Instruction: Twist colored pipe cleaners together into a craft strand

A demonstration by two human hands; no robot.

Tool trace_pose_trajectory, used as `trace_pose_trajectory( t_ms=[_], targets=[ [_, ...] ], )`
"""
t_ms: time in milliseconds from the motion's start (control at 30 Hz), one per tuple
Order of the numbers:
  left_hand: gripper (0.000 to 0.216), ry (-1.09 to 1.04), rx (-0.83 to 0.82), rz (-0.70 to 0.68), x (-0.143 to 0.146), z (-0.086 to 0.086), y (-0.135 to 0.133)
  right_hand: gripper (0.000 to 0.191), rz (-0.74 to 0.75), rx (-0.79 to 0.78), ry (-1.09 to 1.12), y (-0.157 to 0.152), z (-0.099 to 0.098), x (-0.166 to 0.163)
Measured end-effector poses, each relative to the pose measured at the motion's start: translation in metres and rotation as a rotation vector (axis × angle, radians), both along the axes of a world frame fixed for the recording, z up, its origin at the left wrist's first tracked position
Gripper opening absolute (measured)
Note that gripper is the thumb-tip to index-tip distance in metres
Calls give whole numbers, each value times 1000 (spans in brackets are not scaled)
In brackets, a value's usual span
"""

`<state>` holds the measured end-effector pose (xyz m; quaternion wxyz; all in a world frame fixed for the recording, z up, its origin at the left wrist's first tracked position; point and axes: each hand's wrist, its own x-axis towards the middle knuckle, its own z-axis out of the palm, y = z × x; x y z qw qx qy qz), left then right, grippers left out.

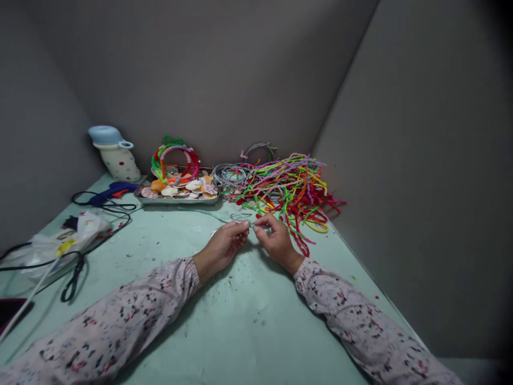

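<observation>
Above the middle of the table, my left hand [225, 247] and my right hand [276, 240] meet almost fingertip to fingertip. Each pinches a thin grey wire [240, 215], part of which curves up just beyond the fingers. Its ends are too fine to follow. Close beyond my right hand lies a heap of colourful pipe cleaners [296, 182], red, yellow, green, pink and purple. A coil of grey wire [231, 175] rests at the heap's left side. Left of that is a metal tray [180, 201] of seashells [194, 185], with several pipe-cleaner-wrapped rings [176, 160] standing on them.
A white bottle with a blue lid [114, 152] stands at the back left. Before it lie a blue tool with an orange part [112, 192], black cables [80, 262] and a plastic bag [64, 240]. Grey walls [224, 69] enclose the pale green table [248, 331].
</observation>
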<state>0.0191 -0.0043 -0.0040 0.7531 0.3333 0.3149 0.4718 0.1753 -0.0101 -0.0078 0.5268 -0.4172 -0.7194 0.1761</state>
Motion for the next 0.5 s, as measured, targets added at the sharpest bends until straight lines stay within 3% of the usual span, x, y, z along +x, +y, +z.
trace_pose_trajectory(
  t_ms=[500],
  targets=[
    [23,-19,44,42,2,1,-4,8,-5,-13,-85,4,0,0]
  ],
)
